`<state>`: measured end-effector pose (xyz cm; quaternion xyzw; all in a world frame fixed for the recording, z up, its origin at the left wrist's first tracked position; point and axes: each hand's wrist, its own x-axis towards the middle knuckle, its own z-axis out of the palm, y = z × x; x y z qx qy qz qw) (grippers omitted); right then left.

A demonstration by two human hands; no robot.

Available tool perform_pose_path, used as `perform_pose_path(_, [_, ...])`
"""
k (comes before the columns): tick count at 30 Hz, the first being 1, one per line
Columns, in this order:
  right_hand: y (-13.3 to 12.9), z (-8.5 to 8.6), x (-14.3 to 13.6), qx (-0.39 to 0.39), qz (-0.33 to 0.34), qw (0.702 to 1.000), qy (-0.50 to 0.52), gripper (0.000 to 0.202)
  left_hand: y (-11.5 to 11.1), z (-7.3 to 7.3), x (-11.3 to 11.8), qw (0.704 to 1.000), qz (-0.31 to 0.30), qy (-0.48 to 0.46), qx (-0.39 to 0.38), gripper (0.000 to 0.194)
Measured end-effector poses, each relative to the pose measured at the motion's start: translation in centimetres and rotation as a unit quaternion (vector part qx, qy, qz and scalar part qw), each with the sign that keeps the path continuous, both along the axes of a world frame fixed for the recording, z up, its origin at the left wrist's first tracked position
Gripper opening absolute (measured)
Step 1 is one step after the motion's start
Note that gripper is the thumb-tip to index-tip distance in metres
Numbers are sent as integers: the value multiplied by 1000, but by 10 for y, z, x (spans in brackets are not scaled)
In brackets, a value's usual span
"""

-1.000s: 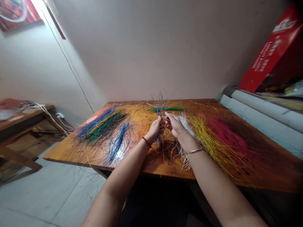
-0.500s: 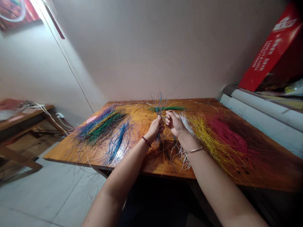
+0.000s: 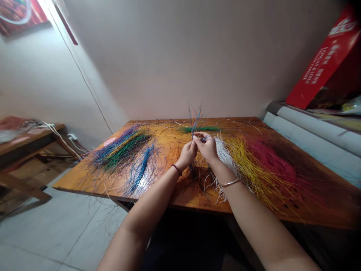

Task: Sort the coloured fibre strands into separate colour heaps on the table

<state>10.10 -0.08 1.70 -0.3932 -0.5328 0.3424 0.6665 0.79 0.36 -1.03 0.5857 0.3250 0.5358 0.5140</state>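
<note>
My left hand (image 3: 188,153) is closed around a bundle of thin, wire-like strands (image 3: 195,122), mostly blue, held upright over the middle of the table. Loose ends fan out above the fist, and more strands hang below it. My right hand (image 3: 207,146) meets the left at the bundle, thumb and fingers pinched against the strands just above the left fist. Just to the right of that hand lies a pile of white strands (image 3: 224,150). Orange strands (image 3: 176,156) lie behind and beside my left hand, and a green bundle (image 3: 203,129) lies beyond both hands.
On the wooden table (image 3: 79,182), blue strands (image 3: 142,167) and a mixed blue, yellow and green pile (image 3: 121,148) lie left. Yellow strands (image 3: 248,165) and magenta strands (image 3: 273,162) spread right. A red box (image 3: 316,67) stands on rolled material (image 3: 304,122). A side table (image 3: 25,141) holds cables.
My right hand has moved left and come together with my left hand at the bundle. The left hand has shifted slightly right, and the bundle's upper ends are narrower.
</note>
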Motion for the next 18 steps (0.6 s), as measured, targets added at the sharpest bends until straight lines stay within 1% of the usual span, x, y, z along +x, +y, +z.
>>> perform_pose_path(4, [0, 2, 1, -19, -17, 1000, 1, 22, -1, 2, -3, 994, 45, 80, 54, 44])
perform_pose_path(6, [1, 0, 4, -25, -36, 999, -23, 23, -2, 3, -4, 989, 56, 116, 72, 42])
perform_pose_path(8, [2, -1, 6, -29, -53, 996, -59, 24, -3, 4, -5, 987, 58, 129, 71, 41])
perform_pose_path(11, [3, -3, 9, -28, -81, 991, -104, 23, -3, 2, -4, 989, 54, 125, 63, 40])
perform_pose_path(13, [3, -3, 10, -27, -93, 989, -110, 21, -2, 0, -4, 989, 48, 125, 61, 41])
perform_pose_path(15, [5, -4, 11, -28, -89, 991, -94, 19, -2, -1, -3, 991, 37, 114, 53, 43])
perform_pose_path(18, [8, -5, 9, -31, -64, 997, -42, 17, -2, -1, -1, 999, 5, 51, 10, 47])
